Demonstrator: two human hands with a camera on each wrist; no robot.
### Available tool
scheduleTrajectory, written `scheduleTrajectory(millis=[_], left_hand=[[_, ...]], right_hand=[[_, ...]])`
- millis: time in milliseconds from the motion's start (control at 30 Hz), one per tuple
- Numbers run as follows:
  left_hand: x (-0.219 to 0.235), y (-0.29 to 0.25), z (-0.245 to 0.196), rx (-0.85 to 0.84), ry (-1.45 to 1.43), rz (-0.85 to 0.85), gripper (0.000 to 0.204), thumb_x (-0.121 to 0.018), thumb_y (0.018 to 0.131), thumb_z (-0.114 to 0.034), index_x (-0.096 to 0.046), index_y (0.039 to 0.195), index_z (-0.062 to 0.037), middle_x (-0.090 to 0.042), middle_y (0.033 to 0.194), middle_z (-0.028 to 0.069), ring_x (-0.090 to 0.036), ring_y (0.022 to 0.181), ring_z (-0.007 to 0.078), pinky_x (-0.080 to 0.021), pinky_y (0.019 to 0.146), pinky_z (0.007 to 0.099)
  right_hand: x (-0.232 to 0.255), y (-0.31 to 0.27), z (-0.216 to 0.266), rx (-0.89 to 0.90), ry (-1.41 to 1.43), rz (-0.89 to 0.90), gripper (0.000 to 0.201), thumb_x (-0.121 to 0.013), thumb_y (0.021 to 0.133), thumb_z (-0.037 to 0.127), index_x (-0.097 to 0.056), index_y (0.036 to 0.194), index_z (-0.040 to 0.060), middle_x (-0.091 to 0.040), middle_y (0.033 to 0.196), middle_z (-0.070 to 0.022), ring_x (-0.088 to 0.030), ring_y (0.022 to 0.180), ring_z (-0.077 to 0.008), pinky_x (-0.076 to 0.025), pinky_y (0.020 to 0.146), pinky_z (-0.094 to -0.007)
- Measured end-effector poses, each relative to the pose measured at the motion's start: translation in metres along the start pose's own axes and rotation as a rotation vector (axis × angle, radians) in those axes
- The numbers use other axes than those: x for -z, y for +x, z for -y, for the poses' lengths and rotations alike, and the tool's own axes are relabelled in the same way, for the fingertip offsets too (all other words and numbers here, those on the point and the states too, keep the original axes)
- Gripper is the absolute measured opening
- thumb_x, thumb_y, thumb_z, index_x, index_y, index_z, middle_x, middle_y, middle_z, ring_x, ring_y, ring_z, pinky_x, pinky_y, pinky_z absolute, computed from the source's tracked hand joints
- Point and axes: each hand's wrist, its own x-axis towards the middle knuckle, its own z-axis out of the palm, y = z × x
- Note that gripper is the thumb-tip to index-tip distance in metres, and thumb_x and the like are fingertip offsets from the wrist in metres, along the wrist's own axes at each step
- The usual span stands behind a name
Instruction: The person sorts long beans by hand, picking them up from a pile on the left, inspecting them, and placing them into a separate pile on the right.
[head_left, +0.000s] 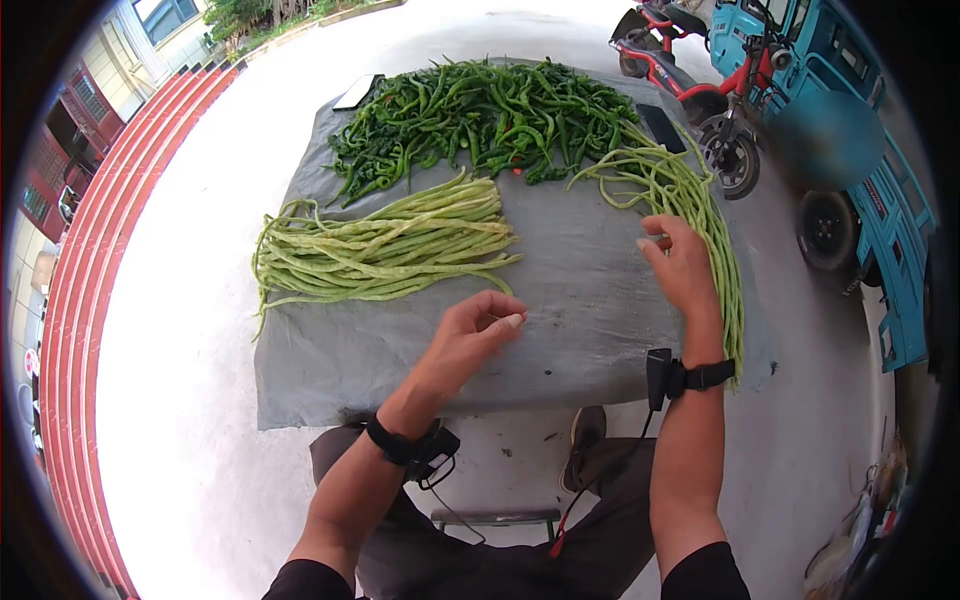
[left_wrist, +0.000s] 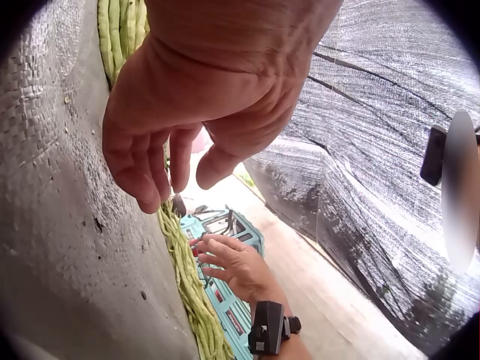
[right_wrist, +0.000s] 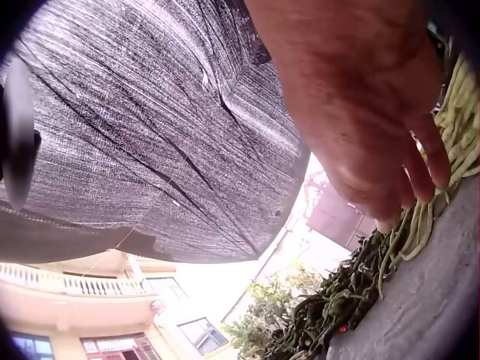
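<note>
My left hand hovers over the grey cloth, its fingers loosely bent and nothing between them. Just beyond it lies a thick bundle of long beans, spread lengthwise on the left half. Over on the right, my right hand hangs beside a second, looser pile of long beans along the cloth's right edge. Its fingers are relaxed and hold nothing; the left wrist view shows this hand with fingers spread. In the right wrist view, bean strands lie behind the fingertips.
A big heap of green peppers covers the far side, with a few red ones. A dark phone lies at its right and a white-faced flat object at its left. Beyond stand a red scooter and a teal cargo tricycle.
</note>
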Motion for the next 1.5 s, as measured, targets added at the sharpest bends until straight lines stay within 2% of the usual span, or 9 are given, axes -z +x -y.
scheduleTrajectory(millis=[167,267,367,467,667,1067,1167,1267,1500], left_hand=[[0.016,0.003,0.004,-0.203,0.367,-0.213,0.024,-0.073,0.103,-0.014,-0.071,0.125,-0.0045,-0.074,0.12,0.0026,-0.071,0.105,0.0148,-0.054,0.09,0.0313],[0.02,-0.006,-0.018,-0.236,0.62,-0.358,0.026,-0.077,0.096,-0.008,-0.071,0.122,-0.0051,-0.074,0.123,0.0076,-0.071,0.109,0.0243,-0.056,0.094,0.0376],[0.036,-0.005,-0.019,-0.532,1.01,-0.604,0.028,-0.079,0.091,-0.007,-0.072,0.118,-0.0074,-0.072,0.128,0.0109,-0.068,0.119,0.0342,-0.055,0.1,0.0433],[0.057,-0.002,-0.027,-0.592,1.14,-0.744,0.032,-0.08,0.089,-0.008,-0.072,0.12,-0.0072,-0.068,0.139,0.0141,-0.06,0.134,0.0401,-0.05,0.109,0.0499],[0.084,0.011,-0.013,-0.524,1.266,-0.74,0.042,-0.08,0.09,-0.011,-0.07,0.13,-0.0049,-0.056,0.158,0.0167,-0.044,0.156,0.0423,-0.04,0.12,0.0568],[0.083,0.021,-0.012,-0.446,1.336,-0.736,0.045,-0.077,0.095,-0.016,-0.071,0.137,-0.0005,-0.06,0.158,0.014,-0.051,0.15,0.0361,-0.042,0.118,0.0513],[0.079,0.017,-0.019,-0.48,1.289,-0.749,0.047,-0.077,0.095,-0.015,-0.069,0.139,-0.0003,-0.06,0.158,0.0132,-0.052,0.149,0.0369,-0.043,0.118,0.051],[0.074,0.012,-0.03,-0.581,1.232,-0.765,0.048,-0.078,0.094,-0.012,-0.068,0.14,-0.0004,-0.06,0.157,0.0138,-0.052,0.15,0.0375,-0.042,0.119,0.0508],[0.058,-0.001,-0.047,-0.758,1.144,-0.655,0.05,-0.08,0.088,-0.006,-0.068,0.137,-0.0007,-0.06,0.158,0.0128,-0.051,0.152,0.0376,-0.043,0.122,0.0511]], right_hand=[[-0.025,-0.007,0.049,0.059,0.089,0.192,0.03,-0.078,0.093,0.007,-0.073,0.122,-0.0011,-0.076,0.119,-0.0175,-0.075,0.095,-0.0306,-0.06,0.085,-0.041],[-0.038,-0.011,0.071,0.108,0.131,0.267,0.029,-0.078,0.093,0.006,-0.073,0.12,-0.0019,-0.076,0.115,-0.0182,-0.075,0.096,-0.0299,-0.06,0.083,-0.0411],[-0.047,-0.013,0.084,0.154,0.157,0.334,0.028,-0.078,0.093,0.005,-0.073,0.119,-0.0024,-0.076,0.113,-0.018,-0.076,0.096,-0.0293,-0.061,0.083,-0.0408],[-0.05,-0.014,0.096,0.142,0.164,0.37,0.028,-0.077,0.093,0.005,-0.072,0.12,-0.0029,-0.076,0.112,-0.0175,-0.076,0.096,-0.0289,-0.061,0.083,-0.0408],[-0.054,-0.017,0.098,0.141,0.161,0.389,0.028,-0.077,0.094,0.004,-0.07,0.121,-0.0028,-0.077,0.111,-0.0171,-0.076,0.097,-0.0295,-0.061,0.083,-0.041],[-0.05,-0.018,0.096,0.148,0.142,0.421,0.029,-0.077,0.095,0.007,-0.071,0.122,-0.0023,-0.078,0.109,-0.0186,-0.077,0.099,-0.0311,-0.061,0.084,-0.0417],[-0.052,-0.017,0.091,0.18,0.153,0.392,0.032,-0.076,0.096,0.011,-0.072,0.126,-0.0007,-0.079,0.106,-0.0151,-0.077,0.094,-0.0249,-0.059,0.079,-0.0369],[-0.047,-0.017,0.101,0.159,0.172,0.383,0.028,-0.076,0.096,0.007,-0.071,0.123,-0.0017,-0.078,0.109,-0.0174,-0.077,0.094,-0.0286,-0.061,0.081,-0.0406],[-0.049,-0.018,0.121,0.211,0.287,0.135,0.036,-0.078,0.093,0.001,-0.07,0.128,0.0027,-0.073,0.114,-0.0118,-0.072,0.082,-0.0205,-0.055,0.068,-0.0343]])
